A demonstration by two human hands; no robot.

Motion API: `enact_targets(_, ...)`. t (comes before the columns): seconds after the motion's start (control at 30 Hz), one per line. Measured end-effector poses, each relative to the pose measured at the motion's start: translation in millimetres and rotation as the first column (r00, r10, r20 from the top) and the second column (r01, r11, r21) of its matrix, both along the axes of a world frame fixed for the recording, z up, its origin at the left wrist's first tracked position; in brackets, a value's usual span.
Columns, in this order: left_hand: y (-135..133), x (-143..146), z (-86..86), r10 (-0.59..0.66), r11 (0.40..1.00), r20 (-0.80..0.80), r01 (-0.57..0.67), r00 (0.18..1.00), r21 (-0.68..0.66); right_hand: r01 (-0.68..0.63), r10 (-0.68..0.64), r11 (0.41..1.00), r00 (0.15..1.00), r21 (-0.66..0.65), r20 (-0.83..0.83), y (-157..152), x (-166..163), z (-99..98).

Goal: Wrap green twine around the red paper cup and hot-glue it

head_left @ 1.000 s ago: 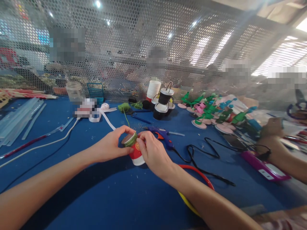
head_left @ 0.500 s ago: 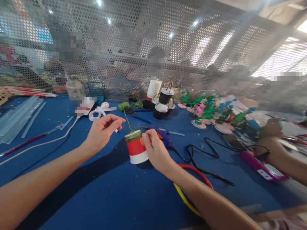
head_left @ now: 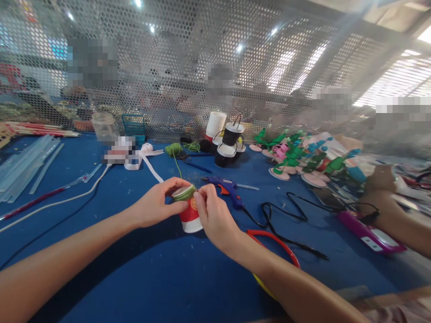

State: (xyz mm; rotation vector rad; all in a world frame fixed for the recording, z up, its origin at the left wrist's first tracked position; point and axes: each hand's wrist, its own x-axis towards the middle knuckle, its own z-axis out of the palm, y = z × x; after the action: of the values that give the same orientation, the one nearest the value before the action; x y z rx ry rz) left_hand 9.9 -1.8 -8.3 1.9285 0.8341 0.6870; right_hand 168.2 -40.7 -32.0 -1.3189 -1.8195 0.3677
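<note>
A red and white paper cup (head_left: 190, 220), tilted, is between my two hands just above the blue table. Green yarn (head_left: 184, 194) is wound around its upper end, and a strand runs back to a green yarn ball (head_left: 173, 150). My left hand (head_left: 161, 202) grips the cup from the left, thumb on the near side and fingers behind the rim. On the right side, my right hand (head_left: 215, 213) pinches the cup near the yarn with thumb and fingertips. Its fingers cover part of the cup's right side.
Beyond my right hand lies a blue glue gun (head_left: 230, 188) with a black cord. White ribbon (head_left: 151, 166) and clear glue sticks (head_left: 28, 157) are at left. Black cups (head_left: 225, 154) and green plant-like crafts (head_left: 296, 154) stand at the back. A co-worker's arm (head_left: 393, 215) is by a purple power strip (head_left: 370, 233).
My left hand has moved right and down and now grips the cup. My right hand has shifted its fingers higher, towards the yarn, and the cup's yarn-wound end has turned towards me.
</note>
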Motion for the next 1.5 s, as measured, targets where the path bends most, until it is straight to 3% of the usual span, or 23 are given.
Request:
enact_targets(0.27, 0, -1, 4.5, 0.046, 0.993, -0.085, -0.037, 0.995, 0.109, 0.016, -0.017, 1.000, 0.998, 0.022, 0.064, -2, -3, -0.1)
enact_targets(0.47, 8, -6, 6.8, -0.007, 0.993, -0.115, 0.020, 0.993, 0.119, -0.009, 0.009, 1.000, 0.999, 0.004, 0.037, 2, 2, 1.6)
enact_targets(0.63, 15, -10, 6.2, -0.036, 0.995, -0.088, 0.044, 0.995, 0.090, 0.064, -0.062, 0.998, 0.988, -0.009, 0.144, 4, 15, 13.9)
enact_targets(0.7, 17, -11, 6.4, -0.046, 0.996, -0.086, 0.053, 0.995, 0.073, 0.045, -0.027, 0.993, 0.987, -0.111, 0.158, 0, 22, 23.6)
enact_targets(0.77, 17, -13, 6.7, -0.058, 0.996, -0.090, 0.064, 0.994, 0.059, -0.101, 0.146, 0.923, 0.985, -0.370, 0.094, -6, 30, 35.4)
enact_targets(0.83, 18, -14, 7.0, -0.077, 0.995, -0.095, 0.082, 0.992, 0.051, -0.319, 0.363, 0.699, 0.929, -0.640, -0.066, -11, 38, 46.7)
enact_targets(0.87, 18, -14, 7.2, -0.084, 0.995, -0.097, 0.089, 0.992, 0.049, -0.375, 0.400, 0.630, 0.907, -0.680, -0.129, -12, 42, 51.2)
enact_targets(0.9, 18, -14, 7.4, -0.090, 0.994, -0.098, 0.094, 0.991, 0.047, -0.390, 0.391, 0.611, 0.905, -0.689, -0.166, -11, 46, 54.7)
enact_targets(0.93, 18, -14, 7.6, -0.091, 0.994, -0.098, 0.096, 0.991, 0.044, -0.379, 0.358, 0.637, 0.917, -0.671, -0.177, -10, 49, 57.0)
enact_targets(1.03, 18, -15, 8.1, -0.099, 0.994, -0.104, 0.103, 0.990, 0.039, -0.243, 0.205, 0.789, 0.970, -0.565, -0.131, 0, 54, 57.4)
enact_targets(1.13, 17, -15, 9.3, -0.123, 0.988, -0.129, 0.133, 0.984, 0.079, -0.146, 0.128, 0.858, 0.989, -0.493, -0.070, 9, 51, 50.7)
enact_targets(1.3, 10, -14, 16.0, -0.085, 0.969, -0.261, 0.141, 0.962, 0.203, -0.101, 0.071, 0.838, 0.995, -0.537, -0.077, 22, 38, 29.5)
enact_targets(1.5, 4, -20, 36.8, 0.009, 0.918, -0.318, 0.119, 0.948, 0.378, -0.277, 0.236, 0.794, 0.961, -0.541, -0.144, 32, 29, 15.5)
